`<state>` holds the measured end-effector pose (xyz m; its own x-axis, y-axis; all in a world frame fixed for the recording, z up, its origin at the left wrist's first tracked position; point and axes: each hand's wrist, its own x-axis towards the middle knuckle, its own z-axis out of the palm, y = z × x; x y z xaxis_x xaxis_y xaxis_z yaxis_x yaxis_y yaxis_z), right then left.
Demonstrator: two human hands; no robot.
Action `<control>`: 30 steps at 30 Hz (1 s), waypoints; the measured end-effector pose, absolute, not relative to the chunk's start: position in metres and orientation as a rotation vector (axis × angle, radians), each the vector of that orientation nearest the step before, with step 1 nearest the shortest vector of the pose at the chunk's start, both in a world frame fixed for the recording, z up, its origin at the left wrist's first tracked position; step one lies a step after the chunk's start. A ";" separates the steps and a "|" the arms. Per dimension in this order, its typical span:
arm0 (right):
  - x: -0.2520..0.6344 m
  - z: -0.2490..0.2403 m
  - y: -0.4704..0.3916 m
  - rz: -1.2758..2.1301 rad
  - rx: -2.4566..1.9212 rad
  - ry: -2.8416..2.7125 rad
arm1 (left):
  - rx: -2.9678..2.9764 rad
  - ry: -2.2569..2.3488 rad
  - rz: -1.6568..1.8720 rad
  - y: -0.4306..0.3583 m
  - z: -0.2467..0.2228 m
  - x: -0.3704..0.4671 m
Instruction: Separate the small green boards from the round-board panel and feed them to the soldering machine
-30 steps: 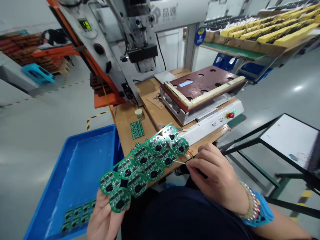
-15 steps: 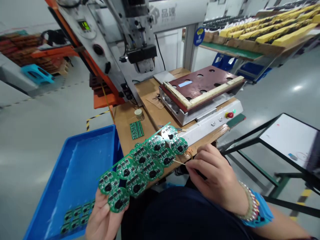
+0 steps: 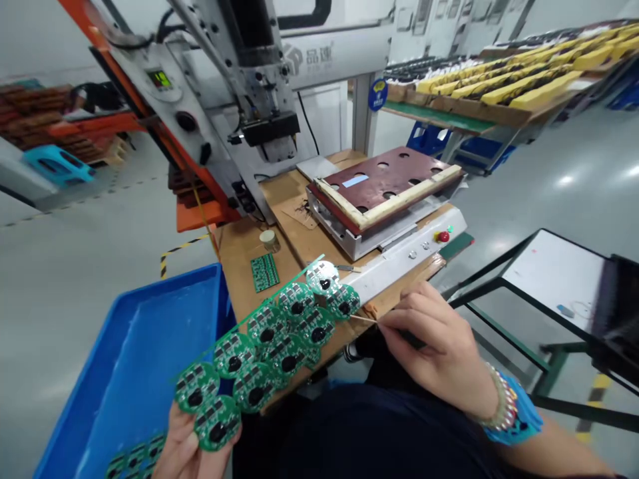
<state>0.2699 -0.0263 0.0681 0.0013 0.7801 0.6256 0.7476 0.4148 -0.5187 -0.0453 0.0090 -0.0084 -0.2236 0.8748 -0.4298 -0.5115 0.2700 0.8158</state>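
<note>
My left hand (image 3: 192,442) grips the near left end of a green circuit board panel (image 3: 267,332). The panel is made of several round boards in two rows, each bearing a black blob and small dark parts, with a thin green strip along the far side. Between the thumb and fingers of my right hand (image 3: 429,346) is a thin pale stick (image 3: 364,319). Its tip points left, at the panel's right end by the lowest round board there; whether it touches cannot be made out.
A blue bin (image 3: 150,332) at the left holds more round-board panels (image 3: 137,459). On the wooden bench (image 3: 234,246) lie a small green board (image 3: 264,271) and a round pale container (image 3: 268,239). Behind stands a machine with a brown fixture plate (image 3: 384,173) and red button (image 3: 442,237).
The panel and my left hand have shifted left and down in view. The stick's tip has moved from the black blob on one board to near the panel's right edge. The camera has turned slightly.
</note>
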 end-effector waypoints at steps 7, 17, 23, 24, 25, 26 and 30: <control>0.272 0.065 -0.024 0.035 -1.358 -1.739 | 0.348 1.132 1.353 0.009 -0.012 -0.052; 0.274 0.063 -0.021 -0.024 -1.353 -1.724 | 0.377 1.048 1.332 0.009 -0.019 -0.059; 0.273 0.062 -0.022 -0.016 -1.367 -1.731 | 0.346 1.081 1.352 0.008 -0.019 -0.057; 0.273 0.062 -0.022 -0.009 -1.369 -1.734 | 0.340 1.091 1.347 0.007 -0.020 -0.058; 0.273 0.061 -0.022 -0.003 -1.367 -1.734 | 0.337 1.096 1.344 0.007 -0.021 -0.058; 0.273 0.061 -0.022 0.004 -1.364 -1.731 | 0.334 1.097 1.348 0.007 -0.022 -0.058; 0.272 0.061 -0.023 0.015 -1.366 -1.726 | 0.327 1.084 1.350 0.008 -0.024 -0.059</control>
<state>0.2718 -0.0228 0.0610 0.0224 0.7791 0.6265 0.7678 0.3880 -0.5099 -0.0590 0.0077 -0.0239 -0.1490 0.8879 -0.4353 -0.6164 0.2608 0.7430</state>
